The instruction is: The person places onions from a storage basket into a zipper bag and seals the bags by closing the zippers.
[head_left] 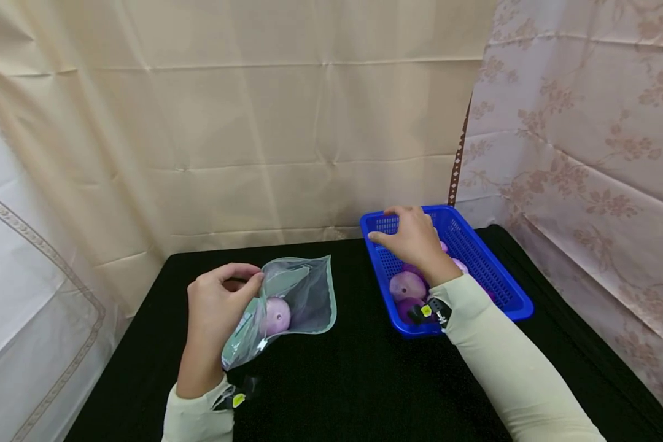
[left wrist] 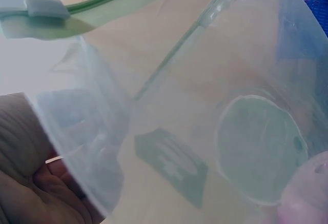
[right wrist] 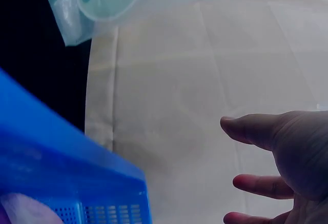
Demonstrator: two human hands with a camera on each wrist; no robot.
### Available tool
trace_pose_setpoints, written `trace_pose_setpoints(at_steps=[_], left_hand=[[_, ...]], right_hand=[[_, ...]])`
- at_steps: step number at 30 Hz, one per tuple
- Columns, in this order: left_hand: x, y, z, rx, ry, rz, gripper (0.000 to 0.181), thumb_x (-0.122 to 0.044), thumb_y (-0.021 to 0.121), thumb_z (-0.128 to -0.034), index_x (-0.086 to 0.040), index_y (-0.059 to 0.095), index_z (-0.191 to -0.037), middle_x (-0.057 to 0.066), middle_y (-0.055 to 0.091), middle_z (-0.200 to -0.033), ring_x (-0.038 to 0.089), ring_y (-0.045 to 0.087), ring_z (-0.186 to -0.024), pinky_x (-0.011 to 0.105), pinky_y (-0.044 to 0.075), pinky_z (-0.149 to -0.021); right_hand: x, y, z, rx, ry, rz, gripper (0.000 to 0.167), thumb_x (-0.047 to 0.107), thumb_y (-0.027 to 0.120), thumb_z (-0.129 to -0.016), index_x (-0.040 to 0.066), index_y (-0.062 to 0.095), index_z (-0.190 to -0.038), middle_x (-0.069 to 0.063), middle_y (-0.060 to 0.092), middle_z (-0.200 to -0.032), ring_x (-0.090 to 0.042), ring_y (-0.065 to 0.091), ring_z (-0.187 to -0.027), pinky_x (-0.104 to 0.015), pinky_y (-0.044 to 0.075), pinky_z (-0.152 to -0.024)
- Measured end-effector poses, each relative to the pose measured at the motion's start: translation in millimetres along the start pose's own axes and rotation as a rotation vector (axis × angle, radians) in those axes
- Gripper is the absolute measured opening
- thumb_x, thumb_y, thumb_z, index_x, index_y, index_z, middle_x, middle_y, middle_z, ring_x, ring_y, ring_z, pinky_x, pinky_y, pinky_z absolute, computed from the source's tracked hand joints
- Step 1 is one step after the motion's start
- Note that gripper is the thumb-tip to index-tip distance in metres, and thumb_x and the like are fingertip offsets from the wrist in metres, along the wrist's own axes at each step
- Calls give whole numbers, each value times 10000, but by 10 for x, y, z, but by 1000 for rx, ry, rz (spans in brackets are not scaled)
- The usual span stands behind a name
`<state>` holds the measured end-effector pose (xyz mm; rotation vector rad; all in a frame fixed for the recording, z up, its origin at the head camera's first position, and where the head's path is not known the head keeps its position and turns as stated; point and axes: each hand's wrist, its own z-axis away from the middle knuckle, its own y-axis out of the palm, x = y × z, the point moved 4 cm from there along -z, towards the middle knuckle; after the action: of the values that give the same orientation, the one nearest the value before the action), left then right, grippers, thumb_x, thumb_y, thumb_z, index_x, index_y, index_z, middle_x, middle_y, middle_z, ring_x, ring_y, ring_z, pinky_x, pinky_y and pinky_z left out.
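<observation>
My left hand (head_left: 218, 313) pinches the edge of a clear zip bag (head_left: 312, 307) with pale green trim, thumb against fingers. Inside the bag sits a pink ball (head_left: 277, 315) with a small hole. The left wrist view shows the bag up close, with its zip slider (left wrist: 47, 7) and a corner of the pink ball (left wrist: 307, 196). My right hand (head_left: 417, 242) is over a blue plastic basket (head_left: 511, 301), thumb and fingers spread apart and holding nothing. Pink and purple balls (head_left: 407, 286) lie in the basket, partly hidden under the hand and wrist.
Both bag and basket are on a table with a black cloth (head_left: 331, 393). A cream curtain (head_left: 243, 135) hangs behind it, with a floral curtain (head_left: 597, 153) on the right and a white one (head_left: 27, 288) on the left.
</observation>
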<state>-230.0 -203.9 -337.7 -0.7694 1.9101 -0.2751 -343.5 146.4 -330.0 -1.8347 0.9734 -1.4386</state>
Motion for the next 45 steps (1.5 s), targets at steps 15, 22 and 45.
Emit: trace_pose_setpoints(at_steps=[15,22,45], left_hand=[[-7,-3,-1,0,8,-1,34,-190,798,-919,-156,802,-918,13,768,-865,163,697,-709,177,536,-602],[-22,-21,-14,-12,19,2,38,-186,801,-916,-148,802,-910,11,767,-858,173,699,-709,171,533,-598],[-30,-23,14,-10,9,-4,38,-193,804,-913,-156,802,-905,1,763,-833,113,688,-680,181,524,-575]], right_hand=[[-482,-33,-261,99,122,49,765,578,737,-885,94,553,-1447,-282,471,-1512,-535,417,-1382,-682,359,-1111],[-737,-51,-342,195,201,42,831,563,734,-892,22,498,-1478,-287,492,-1509,-532,417,-1394,-669,340,-1140],[-1422,114,-383,270,271,-18,399,444,754,-876,98,563,-826,-75,516,-860,-287,525,-882,-405,462,-805]])
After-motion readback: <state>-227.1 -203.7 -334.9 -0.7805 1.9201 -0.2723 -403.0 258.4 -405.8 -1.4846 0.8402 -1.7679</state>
